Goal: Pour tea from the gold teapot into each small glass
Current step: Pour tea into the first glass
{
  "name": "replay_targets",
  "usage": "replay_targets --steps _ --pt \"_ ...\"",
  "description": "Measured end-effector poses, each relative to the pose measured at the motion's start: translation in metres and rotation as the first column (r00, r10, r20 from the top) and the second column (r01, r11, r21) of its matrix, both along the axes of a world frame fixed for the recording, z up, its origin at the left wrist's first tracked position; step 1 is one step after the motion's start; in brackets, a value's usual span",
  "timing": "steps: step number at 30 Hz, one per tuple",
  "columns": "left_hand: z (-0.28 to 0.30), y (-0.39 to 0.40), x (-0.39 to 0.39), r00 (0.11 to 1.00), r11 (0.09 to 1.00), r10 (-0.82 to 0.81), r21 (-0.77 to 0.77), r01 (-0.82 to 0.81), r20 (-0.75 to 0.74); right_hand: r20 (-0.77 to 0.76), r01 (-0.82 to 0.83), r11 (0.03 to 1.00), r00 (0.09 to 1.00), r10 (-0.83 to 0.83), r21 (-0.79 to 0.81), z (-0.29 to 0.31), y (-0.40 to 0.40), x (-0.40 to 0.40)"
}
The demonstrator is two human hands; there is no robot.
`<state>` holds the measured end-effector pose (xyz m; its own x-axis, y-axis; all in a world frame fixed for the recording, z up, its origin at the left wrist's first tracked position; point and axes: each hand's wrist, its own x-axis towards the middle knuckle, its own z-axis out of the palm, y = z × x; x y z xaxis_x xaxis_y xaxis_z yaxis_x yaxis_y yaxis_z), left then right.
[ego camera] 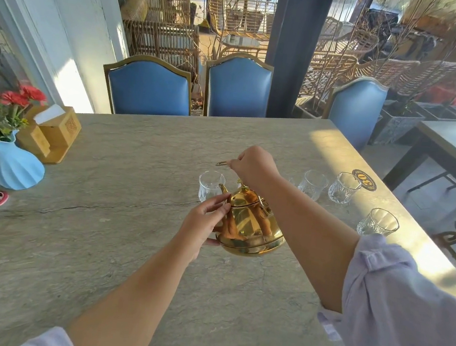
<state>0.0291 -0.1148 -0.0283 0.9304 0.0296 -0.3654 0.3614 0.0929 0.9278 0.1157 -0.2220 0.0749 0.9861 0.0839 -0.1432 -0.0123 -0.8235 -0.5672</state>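
A person tilts a gold teapot [252, 224] above a grey stone table [126, 246], its spout aimed at a small glass [210, 185] just beyond it. The right hand [253, 165] is clenched around the raised handle; the left hand [203, 221] steadies the pot's side, fingertips at the lid. Three more glasses [344, 187] stand to the right, near the table's edge, and look empty.
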Motion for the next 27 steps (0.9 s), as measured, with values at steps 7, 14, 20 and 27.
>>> replay_targets --steps 7,14,20,27 --pt "-0.002 0.002 0.001 1.0 1.0 -0.006 0.003 0.006 0.003 -0.005 0.002 1.0 1.0 -0.002 -0.004 -0.003 -0.001 0.0" --pt "-0.012 0.004 0.003 0.999 0.999 0.015 0.042 -0.016 0.029 0.068 -0.003 0.995 0.998 -0.005 0.105 -0.014 -0.012 -0.017" --pt "-0.022 0.004 0.003 0.996 0.995 0.015 0.093 -0.022 0.083 0.107 0.031 0.975 0.993 -0.056 0.22 -0.033 -0.025 -0.034" --pt "-0.019 -0.006 0.007 0.989 0.989 -0.033 0.15 0.011 0.145 0.079 0.137 0.919 0.981 -0.177 0.369 -0.041 -0.042 -0.043"
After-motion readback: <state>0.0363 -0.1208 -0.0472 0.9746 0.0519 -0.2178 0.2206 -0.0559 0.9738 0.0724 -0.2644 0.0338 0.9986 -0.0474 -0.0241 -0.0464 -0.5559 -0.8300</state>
